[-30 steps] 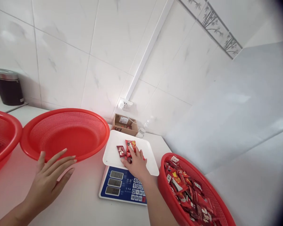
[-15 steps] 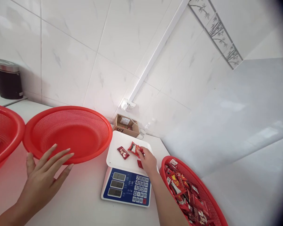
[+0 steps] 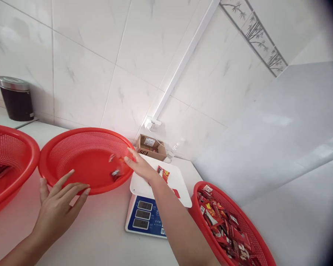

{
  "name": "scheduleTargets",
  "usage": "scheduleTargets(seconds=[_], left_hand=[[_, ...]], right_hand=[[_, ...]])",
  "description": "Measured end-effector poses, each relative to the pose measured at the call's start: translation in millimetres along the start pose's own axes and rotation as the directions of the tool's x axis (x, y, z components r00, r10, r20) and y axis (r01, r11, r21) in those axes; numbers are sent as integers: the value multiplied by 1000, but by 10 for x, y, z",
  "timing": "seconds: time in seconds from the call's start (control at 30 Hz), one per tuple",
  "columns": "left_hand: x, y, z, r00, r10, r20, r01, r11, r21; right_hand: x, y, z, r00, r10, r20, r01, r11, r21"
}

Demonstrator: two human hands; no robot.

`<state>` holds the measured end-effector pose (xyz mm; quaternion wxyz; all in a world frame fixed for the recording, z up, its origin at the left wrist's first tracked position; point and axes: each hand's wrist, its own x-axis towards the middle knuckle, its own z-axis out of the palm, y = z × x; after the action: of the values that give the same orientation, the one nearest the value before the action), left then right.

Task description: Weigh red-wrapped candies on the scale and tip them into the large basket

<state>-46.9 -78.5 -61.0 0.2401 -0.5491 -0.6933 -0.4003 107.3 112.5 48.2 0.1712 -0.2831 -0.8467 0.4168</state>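
Observation:
My right hand is stretched over the right rim of the middle red basket, fingers apart. Just past its fingertips, small wrapped packets blur in mid-air above the basket's floor. My forearm crosses the digital scale and hides most of its keypad. On the scale's white tray lies a red packet, with part of another red packet showing beside my arm. My left hand hovers by the basket's front rim, open, holding nothing.
At the right, another red basket is heaped with wrapped packets. A third basket at the left holds a few. A small cardboard box, a wall socket and a dark canister stand along the wall side.
My right hand has moved left from the scale tray to the middle basket and let go of the packets it held. Fewer packets show on the tray. My left hand stays by the basket.

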Motion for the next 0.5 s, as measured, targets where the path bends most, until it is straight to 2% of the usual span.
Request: scheduleTargets(seconds=[0.07,0.17,0.23,0.3,0.4,0.5], left_hand=[[9,0,-9,1000,-5,-10,5,1000,-5],[14,1,-7,1000,2,-30,-2,1000,-9],[9,-1,4,1000,-6,-27,6,1000,-16],[2,-4,18,1000,-24,-15,24,999,-22],[-4,-4,34,999,-46,-2,46,998,-32],[3,7,35,998,-69,-3,69,996,-56]], right_hand=[[-22,34,-48,999,10,-49,-18,983,-182],[-124,266,-246,969,150,-196,-226,860,-457],[-228,455,-386,923,299,-244,-385,754,-532],[-346,609,-481,882,418,-217,-465,700,-541],[-484,743,-519,878,455,-148,-460,718,-522],[-526,808,-487,922,342,-179,-385,773,-504]])
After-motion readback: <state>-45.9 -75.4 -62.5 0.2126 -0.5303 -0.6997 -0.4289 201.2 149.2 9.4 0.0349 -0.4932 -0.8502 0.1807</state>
